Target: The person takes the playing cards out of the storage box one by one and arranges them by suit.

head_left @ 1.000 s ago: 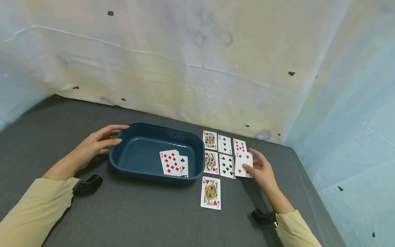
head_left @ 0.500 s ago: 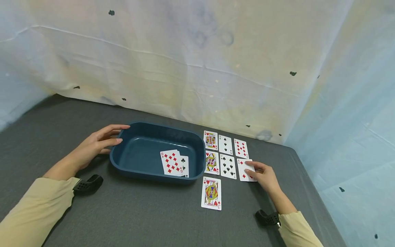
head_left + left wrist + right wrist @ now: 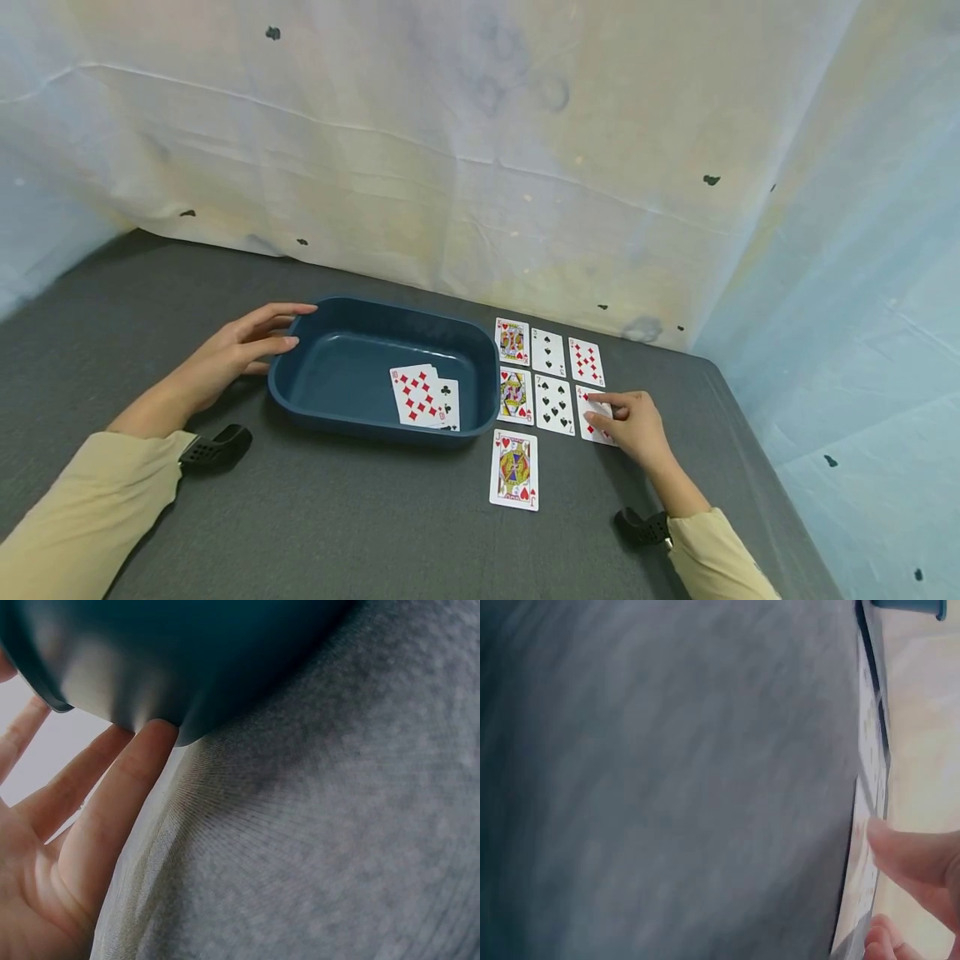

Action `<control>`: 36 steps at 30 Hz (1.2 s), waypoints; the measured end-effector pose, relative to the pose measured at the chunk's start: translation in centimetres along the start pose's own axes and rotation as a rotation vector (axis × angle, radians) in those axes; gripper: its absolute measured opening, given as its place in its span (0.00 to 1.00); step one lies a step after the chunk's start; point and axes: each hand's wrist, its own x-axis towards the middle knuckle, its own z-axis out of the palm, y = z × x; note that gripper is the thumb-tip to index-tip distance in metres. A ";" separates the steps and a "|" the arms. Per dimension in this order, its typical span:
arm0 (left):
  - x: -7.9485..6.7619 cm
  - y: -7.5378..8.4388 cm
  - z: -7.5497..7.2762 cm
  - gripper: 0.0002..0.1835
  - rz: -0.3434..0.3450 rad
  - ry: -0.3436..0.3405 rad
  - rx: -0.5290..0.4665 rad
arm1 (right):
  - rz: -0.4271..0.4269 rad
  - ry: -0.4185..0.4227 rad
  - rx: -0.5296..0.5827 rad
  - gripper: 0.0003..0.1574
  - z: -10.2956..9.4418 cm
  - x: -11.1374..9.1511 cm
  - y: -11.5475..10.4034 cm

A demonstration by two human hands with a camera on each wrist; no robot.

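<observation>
Pale, mottled cloth (image 3: 420, 183) hung behind and beside a dark grey counter (image 3: 360, 525). From the head view, a blue tray (image 3: 337, 375) stood there, the ten of diamonds (image 3: 417, 396) partly covering a club card (image 3: 451, 402) inside. Right of it lay three columns: king (image 3: 512, 342), queen (image 3: 515, 396) and jack of hearts (image 3: 514, 470); a spade card (image 3: 548, 352) above the seven of spades (image 3: 555, 405); a diamond card (image 3: 587, 362) above the four of diamonds (image 3: 596, 434). Judging by this layout, seven cards were sorted by suit and two were left. The left hand (image 3: 234, 346) lay loosely extended at the tray's left end; the right hand (image 3: 637, 423) reached thumb and index finger, slightly apart, onto the four.

Left wrist: a fingertip touched the tray's outer wall, fingers nearly straight.

Right wrist: the thumb met a card seen almost edge-on; how firmly, I couldn't tell.
</observation>
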 end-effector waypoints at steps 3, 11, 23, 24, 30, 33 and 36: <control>0.0 0.0 0.0 0.30 -0.001 -0.004 -0.008 | 0.055 0.003 0.018 0.20 0.0 0.0 -0.8; -0.1 -0.1 -0.1 0.29 0.014 -0.013 -0.017 | 0.169 0.006 0.232 0.27 0.2 0.1 -4.0; 0.0 -0.1 -0.1 0.30 0.010 -0.012 -0.019 | 0.163 0.001 0.666 0.25 1.8 1.1 -10.2; 0.0 -0.1 -0.1 0.30 0.009 -0.013 -0.020 | 0.149 -0.006 0.691 0.24 1.9 1.2 -10.7; -0.1 -0.1 -0.1 0.29 0.008 -0.016 -0.021 | 0.060 -0.077 0.781 0.23 2.4 1.7 -13.5; -0.1 -0.1 -0.2 0.29 0.008 -0.016 -0.018 | 0.028 -0.121 0.794 0.23 2.9 1.9 -14.8; -0.1 -0.1 -0.2 0.29 0.008 -0.015 -0.020 | -0.008 -0.166 0.801 0.23 3.7 2.2 -16.1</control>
